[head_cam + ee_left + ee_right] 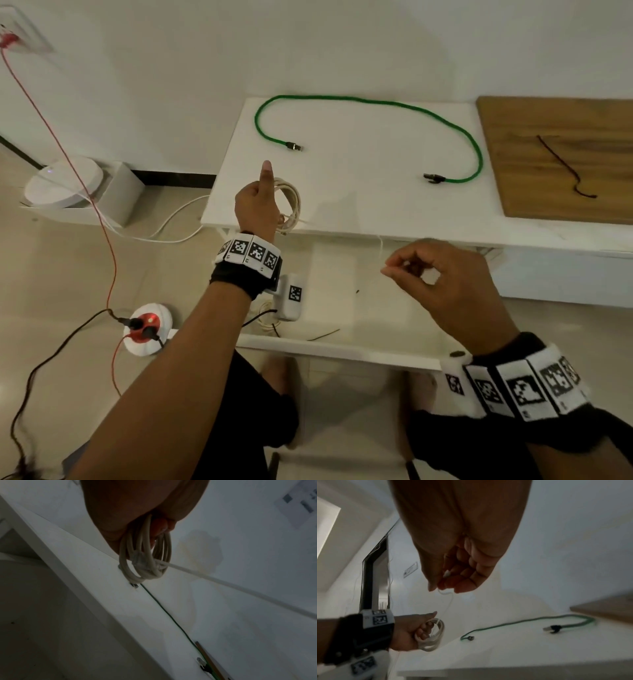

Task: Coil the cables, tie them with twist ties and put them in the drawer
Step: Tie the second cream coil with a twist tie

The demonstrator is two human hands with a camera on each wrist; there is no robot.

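Note:
My left hand (257,202) grips a coiled beige network cable (291,202) above the left front corner of the white table (376,209), thumb pointing up. The left wrist view shows the coil (145,561) hanging from the curled fingers (161,524), a clear plug among its loops. My right hand (394,270) hovers over the open white drawer (342,349) and pinches a thin white twist tie (448,595). The tie trails down from the fingertips toward the coil (433,634). A green cable (376,101) lies uncoiled in a wide arc on the table.
A wooden board (555,113) at the table's right end carries a dark twist tie (565,164). On the floor to the left are a round power socket (147,325) with plugs and wires, and a white round device (65,181). The drawer holds a few thin wires.

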